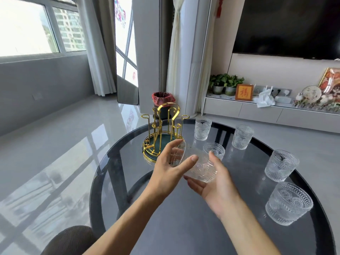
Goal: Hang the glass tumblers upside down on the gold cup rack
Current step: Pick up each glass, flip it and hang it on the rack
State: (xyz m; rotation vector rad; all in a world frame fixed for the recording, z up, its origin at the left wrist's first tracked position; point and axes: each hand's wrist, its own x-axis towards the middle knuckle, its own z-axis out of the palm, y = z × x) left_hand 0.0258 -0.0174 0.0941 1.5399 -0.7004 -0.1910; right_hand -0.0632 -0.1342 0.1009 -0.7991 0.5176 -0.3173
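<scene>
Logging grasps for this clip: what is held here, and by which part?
One tumbler, tipped on its side, in both hands: the left hand at its rim end, the right hand cradling its base and underside.

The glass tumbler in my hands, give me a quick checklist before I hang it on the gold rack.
1. Grip: ok, the left hand and right hand both hold the clear embossed glass tumbler.
2. Tumbler upside down: not ok, it lies tilted on its side.
3. Gold wire cup rack pegs free: ok, nothing hangs on them.
4. Rack upright on the round dark glass table: ok.
5. Path to rack: ok, the five other tumblers stand to the right.
6. Tumbler dry: cannot tell.
</scene>
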